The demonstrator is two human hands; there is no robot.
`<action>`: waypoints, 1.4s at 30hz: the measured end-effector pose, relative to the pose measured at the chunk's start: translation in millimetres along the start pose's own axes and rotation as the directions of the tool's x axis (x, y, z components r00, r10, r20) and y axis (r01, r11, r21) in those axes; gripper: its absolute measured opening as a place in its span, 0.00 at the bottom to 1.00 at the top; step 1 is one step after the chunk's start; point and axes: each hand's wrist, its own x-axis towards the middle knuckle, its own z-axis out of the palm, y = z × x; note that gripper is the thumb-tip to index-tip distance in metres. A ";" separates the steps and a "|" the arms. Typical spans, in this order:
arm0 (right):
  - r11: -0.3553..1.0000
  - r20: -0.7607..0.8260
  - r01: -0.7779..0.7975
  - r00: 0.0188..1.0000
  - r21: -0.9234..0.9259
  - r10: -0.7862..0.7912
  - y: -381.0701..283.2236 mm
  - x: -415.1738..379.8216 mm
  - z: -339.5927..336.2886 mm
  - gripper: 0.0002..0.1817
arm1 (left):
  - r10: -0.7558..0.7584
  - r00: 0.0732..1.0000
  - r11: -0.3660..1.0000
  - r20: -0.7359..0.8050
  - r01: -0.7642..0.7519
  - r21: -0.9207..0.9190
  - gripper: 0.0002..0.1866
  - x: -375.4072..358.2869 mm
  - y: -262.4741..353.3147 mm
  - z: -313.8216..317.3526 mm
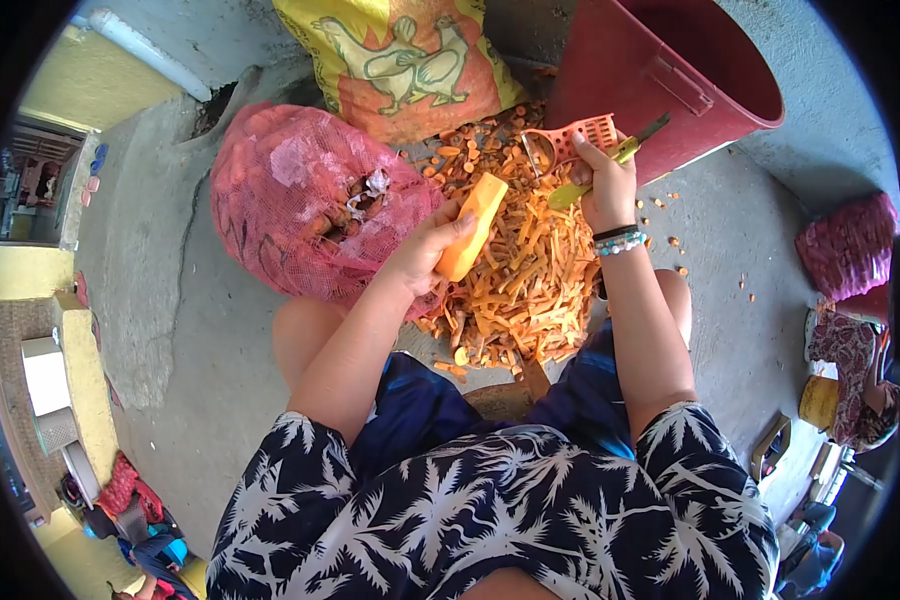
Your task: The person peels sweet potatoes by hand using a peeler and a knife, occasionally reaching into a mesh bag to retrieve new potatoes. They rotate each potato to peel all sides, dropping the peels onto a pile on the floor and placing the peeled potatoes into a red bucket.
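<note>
My left hand (428, 250) is wrapped around a thick peeled carrot (475, 228), bright orange and tilted over the peel pile. In my right hand (610, 185) are two tools at once: an orange peeler (582, 134) with a perforated plastic body, and a knife (567, 195) with a yellow-green handle, its dark blade angled toward the red bin. Beneath both hands a heap of carrot peels (530, 270) and cut ends covers the floor between my legs. Close to my left hand lies a pink mesh sack (280, 200), torn open, with brownish carrots showing in the hole.
A yellow and orange sack (395, 70) printed with chickens stands ahead by the wall. The large red bin (610, 75) is ahead to the right. Another full mesh sack (850, 245) lies far right. Other people (155, 555) sit at the lower left and along the right edge.
</note>
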 end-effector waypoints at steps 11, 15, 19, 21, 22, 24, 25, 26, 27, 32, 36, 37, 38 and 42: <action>0.676 -0.013 0.495 0.801 -0.546 -0.598 -7.7 9.0 -3.4 0.17 | 0.042 0.985 0.994 0.167 -0.058 0.091 0.27 2.3 -4.4 -4.7; 0.910 -0.025 0.322 0.940 -0.261 -0.339 -2.4 7.7 -9.0 0.19 | 0.180 0.977 0.964 0.112 -0.198 0.178 0.29 -0.3 -5.8 -0.7; 0.999 0.055 0.051 0.997 -0.010 -0.050 -2.9 -2.7 -1.2 0.16 | -0.005 1.000 0.965 0.029 0.013 -0.262 0.27 6.8 -9.0 -6.8; 0.990 0.159 0.030 0.987 -0.140 -0.007 -6.1 -17.0 8.7 0.20 | -0.048 0.999 0.928 0.019 0.052 -0.369 0.27 10.9 -15.6 -12.7; 0.973 0.231 0.012 0.972 -0.229 0.043 -7.1 -27.0 14.4 0.21 | -0.063 0.991 0.925 -0.120 0.013 -0.379 0.25 13.5 -19.1 -12.1; 0.959 0.390 0.036 0.917 -0.280 0.079 0.5 -42.6 21.4 0.23 | -0.080 0.963 0.924 -0.256 -0.025 -0.383 0.24 15.7 -20.0 -5.3; 0.969 0.478 0.068 0.877 -0.239 0.057 6.9 -47.4 23.4 0.23 | -0.122 0.950 0.928 -0.288 0.007 -0.373 0.22 13.9 -16.4 2.5; 0.935 0.482 0.167 0.876 -0.313 0.005 8.4 -49.4 25.0 0.22 | -0.165 0.933 0.930 -0.318 0.041 -0.365 0.21 13.1 -14.6 6.5; 0.935 0.478 0.165 0.878 -0.314 0.006 9.4 -45.5 25.2 0.22 | -0.169 0.933 0.930 -0.316 0.045 -0.364 0.21 14.5 -17.3 2.5; 0.683 -0.003 0.554 0.775 -0.477 -0.631 8.1 19.4 4.9 0.18 | -0.181 0.969 0.942 -0.170 0.120 -0.313 0.21 15.2 -27.3 -4.2; 0.885 0.009 0.332 0.937 -0.327 -0.348 -1.6 -3.7 10.3 0.20 | -0.183 0.956 0.921 -0.231 0.085 -0.380 0.20 16.9 -24.7 -9.8; 0.955 0.099 0.180 0.982 -0.237 -0.161 -2.7 -19.9 18.4 0.21 | -0.179 0.938 0.917 -0.296 0.050 -0.396 0.19 17.5 -22.8 -10.4; 0.964 0.185 0.135 0.978 -0.230 -0.093 0.9 -33.1 22.7 0.21 | -0.151 0.941 0.922 -0.303 0.023 -0.387 0.19 18.4 -22.7 -12.8; 0.965 0.425 0.082 0.905 -0.250 0.034 6.6 -62.1 28.6 0.23 | -0.118 0.926 0.884 -0.358 -0.066 -0.462 0.19 19.0 -22.3 -5.3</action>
